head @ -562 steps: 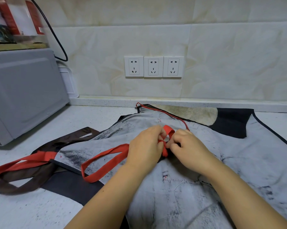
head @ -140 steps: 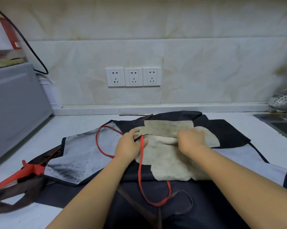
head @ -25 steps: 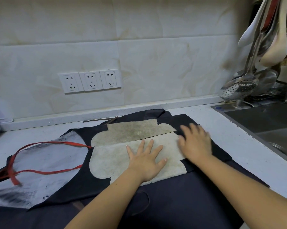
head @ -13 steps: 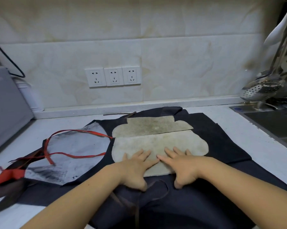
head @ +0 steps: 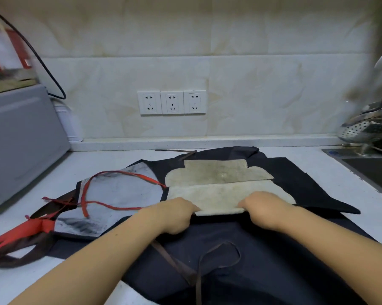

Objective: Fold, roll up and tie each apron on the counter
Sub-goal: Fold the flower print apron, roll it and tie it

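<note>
A beige folded apron (head: pixel 220 188) lies on top of a dark navy apron (head: pixel 295 183) spread over the white counter (head: pixel 102 160). My left hand (head: pixel 174 214) grips the beige apron's near edge at its left end. My right hand (head: pixel 266 213) grips the same edge at its right end, fingers curled under the cloth. A thin brown strap (head: pixel 207 260) loops on the navy cloth just in front of my hands. To the left lies a grey printed apron (head: pixel 124 190) with red ties (head: pixel 102 205).
A grey microwave (head: pixel 20 146) stands at the left with a black cable above it. Three wall sockets (head: pixel 172 103) sit on the tiled wall. At the right are a sink (head: pixel 375 172) and a hanging metal skimmer (head: pixel 366 126).
Both hands were flat on the beige apron's front half; now they have slid to its near edge and curl around it. The view has shifted slightly left.
</note>
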Demonstrator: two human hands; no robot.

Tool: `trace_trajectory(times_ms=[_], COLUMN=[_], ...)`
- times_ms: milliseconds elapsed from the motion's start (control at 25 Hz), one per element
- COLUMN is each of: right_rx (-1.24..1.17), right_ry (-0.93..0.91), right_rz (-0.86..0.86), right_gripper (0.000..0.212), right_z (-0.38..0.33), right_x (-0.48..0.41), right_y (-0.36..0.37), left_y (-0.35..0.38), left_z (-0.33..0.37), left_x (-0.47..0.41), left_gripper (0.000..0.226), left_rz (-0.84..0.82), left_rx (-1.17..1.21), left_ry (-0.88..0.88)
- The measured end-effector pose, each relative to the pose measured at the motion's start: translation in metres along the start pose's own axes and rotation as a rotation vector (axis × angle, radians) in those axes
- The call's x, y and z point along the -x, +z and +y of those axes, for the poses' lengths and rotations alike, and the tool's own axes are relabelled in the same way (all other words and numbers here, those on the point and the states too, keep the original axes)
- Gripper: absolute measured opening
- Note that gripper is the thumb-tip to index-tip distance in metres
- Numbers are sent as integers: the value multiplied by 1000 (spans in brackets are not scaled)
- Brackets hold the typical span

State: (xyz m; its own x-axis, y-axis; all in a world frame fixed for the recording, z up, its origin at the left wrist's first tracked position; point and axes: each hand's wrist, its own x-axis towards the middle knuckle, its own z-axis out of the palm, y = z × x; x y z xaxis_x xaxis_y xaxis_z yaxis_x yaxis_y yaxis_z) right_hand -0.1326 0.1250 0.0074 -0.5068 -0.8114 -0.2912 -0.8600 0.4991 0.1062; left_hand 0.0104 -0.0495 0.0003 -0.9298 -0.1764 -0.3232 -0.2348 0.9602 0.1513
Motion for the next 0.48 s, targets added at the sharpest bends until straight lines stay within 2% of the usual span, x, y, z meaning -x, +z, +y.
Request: trace_trajectory(times_ms=[80,200,280,400,440,480], right_rx=[5,-21,-91,-77,-54,-37], right_ry=[35,70,124,199,224,263], right_rz=[-50,-145,-150,-78,-19,32], right_gripper=[20,16,13,10,12,17], right_z=[2,11,18,21,20,17], right_x=[1,-13,-28,-39,-40,-40], right_y=[-26,-46,-36,-7,2,9], left_y=[-23,-52,-51,-30,-19,-6], left_z=[2,-15,-27,-43,-44,-42], left_x=[6,-1,-7,-16,-18,-19], left_gripper=[48,35,32,27,26,26], left_rz=[-82,-206,-216,-120,-45,98], left_rx=[43,94,118,-70,-130,-202], left_ry=[-23,-157,-240,-299,-329,-357])
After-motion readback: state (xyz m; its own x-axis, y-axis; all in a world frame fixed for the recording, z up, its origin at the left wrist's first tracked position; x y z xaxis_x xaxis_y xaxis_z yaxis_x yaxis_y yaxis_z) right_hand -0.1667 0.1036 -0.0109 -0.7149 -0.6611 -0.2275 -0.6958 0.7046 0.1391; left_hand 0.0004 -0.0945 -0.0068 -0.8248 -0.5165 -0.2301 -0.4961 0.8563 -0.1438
